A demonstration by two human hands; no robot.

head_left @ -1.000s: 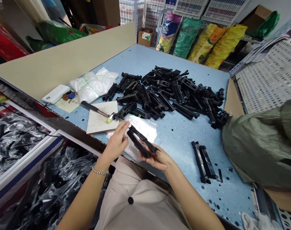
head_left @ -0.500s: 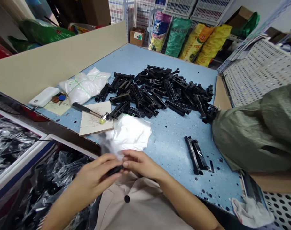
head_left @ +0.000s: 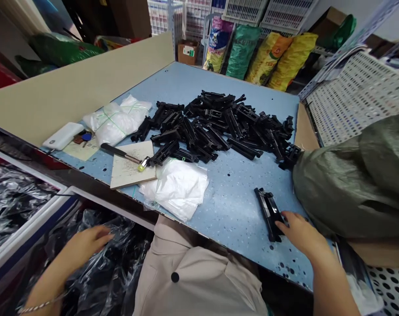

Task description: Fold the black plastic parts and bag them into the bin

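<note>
My right hand point(head_left: 300, 235) reaches over the blue table point(head_left: 232, 202) to a small stack of black plastic parts point(head_left: 268, 210) at the near right. Its fingertips touch the stack's near end and are not wrapped round it. My left hand point(head_left: 84, 245) hangs below the table edge at the lower left, over a bin of black parts wrapped in clear plastic point(head_left: 114, 272). Its fingers are stretched out and hold nothing. A large heap of the same black parts point(head_left: 219, 127) lies mid-table. A stack of clear white bags point(head_left: 178, 186) sits at the near edge.
A pale tile point(head_left: 127, 171) holds a small hammer with a yellow tip point(head_left: 123, 152). Tied white bundles point(head_left: 115, 120) and a white power bank point(head_left: 63, 135) lie at the left. A green sack point(head_left: 350, 184) crowds the right edge beside a white perforated panel point(head_left: 354, 96).
Both hands held a black part together in front of me. Now they are apart: the left has dropped to the bin with nothing in it, the right has swung out to the small stack.
</note>
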